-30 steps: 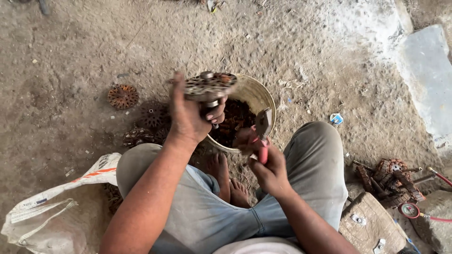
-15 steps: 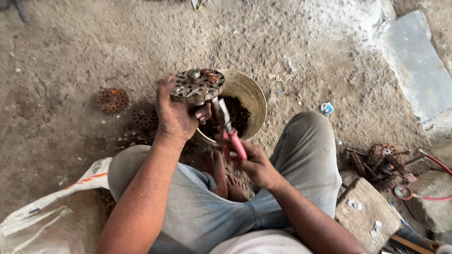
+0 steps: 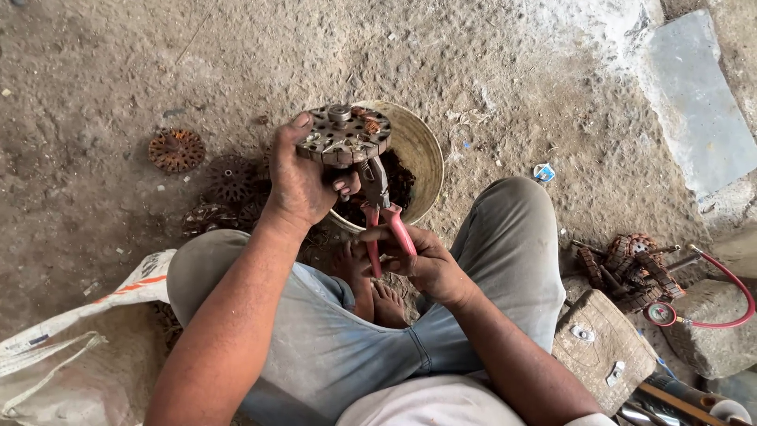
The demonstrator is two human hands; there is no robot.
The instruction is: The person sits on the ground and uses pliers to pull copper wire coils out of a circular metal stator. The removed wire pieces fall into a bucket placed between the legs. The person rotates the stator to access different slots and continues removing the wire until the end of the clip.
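The left hand (image 3: 303, 185) covers the near underside of the round metal motor part (image 3: 341, 136), so how the fingers sit beneath it cannot be told. The pliers (image 3: 381, 207) bite in behind that part; their tips are hidden. The right hand (image 3: 422, 264) wraps the red handles, covering their ends. The pail (image 3: 422, 154) behind is half masked, its dark contents unclear. The white sack (image 3: 71, 347) is cut off by the left and bottom edges.
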